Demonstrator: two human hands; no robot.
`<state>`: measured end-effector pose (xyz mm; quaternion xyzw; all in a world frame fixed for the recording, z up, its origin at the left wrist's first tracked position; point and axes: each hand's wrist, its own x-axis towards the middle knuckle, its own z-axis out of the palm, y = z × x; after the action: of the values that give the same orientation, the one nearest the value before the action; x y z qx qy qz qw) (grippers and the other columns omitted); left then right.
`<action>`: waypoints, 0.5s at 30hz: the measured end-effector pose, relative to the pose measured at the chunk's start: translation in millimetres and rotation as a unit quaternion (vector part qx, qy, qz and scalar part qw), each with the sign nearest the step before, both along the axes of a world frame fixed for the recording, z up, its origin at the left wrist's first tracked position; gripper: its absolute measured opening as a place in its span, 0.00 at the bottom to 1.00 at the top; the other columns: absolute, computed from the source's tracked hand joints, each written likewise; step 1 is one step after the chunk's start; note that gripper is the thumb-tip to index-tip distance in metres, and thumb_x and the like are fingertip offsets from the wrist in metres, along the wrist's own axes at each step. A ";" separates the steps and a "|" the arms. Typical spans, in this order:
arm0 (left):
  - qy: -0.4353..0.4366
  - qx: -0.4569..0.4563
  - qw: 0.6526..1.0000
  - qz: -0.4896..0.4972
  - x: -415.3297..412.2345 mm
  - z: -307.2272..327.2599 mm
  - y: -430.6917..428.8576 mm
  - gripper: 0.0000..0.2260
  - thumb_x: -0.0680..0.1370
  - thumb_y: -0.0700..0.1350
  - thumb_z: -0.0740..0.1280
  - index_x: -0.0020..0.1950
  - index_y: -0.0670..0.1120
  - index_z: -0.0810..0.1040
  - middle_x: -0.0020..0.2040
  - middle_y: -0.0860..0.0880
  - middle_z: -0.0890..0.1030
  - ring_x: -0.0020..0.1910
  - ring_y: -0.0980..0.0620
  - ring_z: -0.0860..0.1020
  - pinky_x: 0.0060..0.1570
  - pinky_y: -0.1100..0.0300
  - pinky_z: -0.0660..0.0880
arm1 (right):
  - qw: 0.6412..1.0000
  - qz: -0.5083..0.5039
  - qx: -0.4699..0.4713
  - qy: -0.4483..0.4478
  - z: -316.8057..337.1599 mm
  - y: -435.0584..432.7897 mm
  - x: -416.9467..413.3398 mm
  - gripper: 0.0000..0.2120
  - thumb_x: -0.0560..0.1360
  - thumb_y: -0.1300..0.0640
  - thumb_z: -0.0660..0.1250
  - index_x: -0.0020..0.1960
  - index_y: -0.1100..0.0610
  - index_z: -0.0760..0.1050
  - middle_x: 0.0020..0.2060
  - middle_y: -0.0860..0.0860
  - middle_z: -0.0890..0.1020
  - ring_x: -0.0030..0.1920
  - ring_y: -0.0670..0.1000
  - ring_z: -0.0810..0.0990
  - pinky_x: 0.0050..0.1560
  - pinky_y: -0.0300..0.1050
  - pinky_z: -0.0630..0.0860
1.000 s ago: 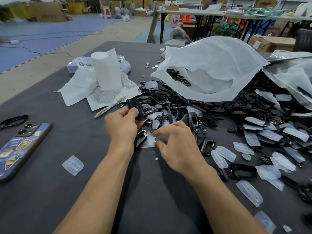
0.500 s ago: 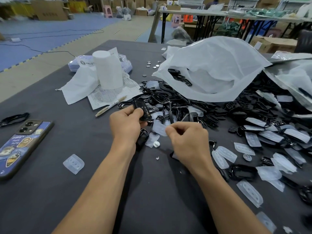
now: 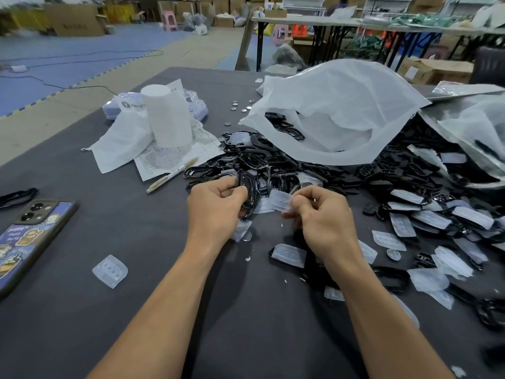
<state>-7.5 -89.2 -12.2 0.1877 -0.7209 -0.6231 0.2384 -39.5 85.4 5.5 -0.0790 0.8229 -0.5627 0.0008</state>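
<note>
My left hand grips a black plastic key-fob shell at the near edge of the pile. My right hand pinches a translucent rubber button pad just right of that shell, the two almost touching. Behind them lies a heap of black shells mixed with more clear pads. A small round coin cell and another clear pad lie on the dark table under my left hand.
A phone and a black cord lie at the left edge, a loose clear pad near it. A white roll, papers and a pen stand behind left. Large white bags cover the pile at the back right.
My right hand has lifted from the table with a clear pad pinched in it and come up beside the black shell. My left hand raised the shell slightly.
</note>
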 end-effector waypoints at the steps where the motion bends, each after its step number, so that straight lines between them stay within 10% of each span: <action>1: 0.000 -0.009 1.000 -0.002 0.0 -1.2 0.0 0.08 0.70 0.49 0.71 0.42 0.45 0.85 0.37 0.45 0.79 0.40 0.51 0.74 0.55 0.35 0.80 | 1.000 0.009 -0.008 -0.013 -0.5 -0.2 0.3 0.12 0.80 0.58 0.66 0.41 0.46 0.81 0.32 0.48 0.86 0.27 0.44 0.80 0.33 0.39 0.75; 8: 0.003 -0.090 0.996 0.004 4.9 1.5 7.3 0.11 0.74 0.45 0.74 0.44 0.63 0.88 0.33 0.58 0.82 0.32 0.61 0.76 0.39 0.67 0.76 | 0.997 0.035 0.049 0.047 4.8 3.9 2.9 0.08 0.74 0.60 0.70 0.37 0.50 0.82 0.28 0.44 0.84 0.28 0.42 0.82 0.31 0.32 0.74; 15: 0.014 -0.188 0.981 -0.042 12.3 2.4 15.6 0.08 0.73 0.45 0.70 0.34 0.55 0.79 0.28 0.48 0.76 0.32 0.58 0.67 0.34 0.55 0.76 | 0.993 0.102 0.040 0.044 10.5 1.0 5.2 0.15 0.73 0.62 0.72 0.39 0.41 0.87 0.27 0.46 0.82 0.25 0.43 0.70 0.28 0.35 0.67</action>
<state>4.8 -73.6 -9.8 0.1006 -0.8288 -0.4885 0.2536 -34.3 86.4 16.0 -0.1875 0.8318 -0.5219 0.0251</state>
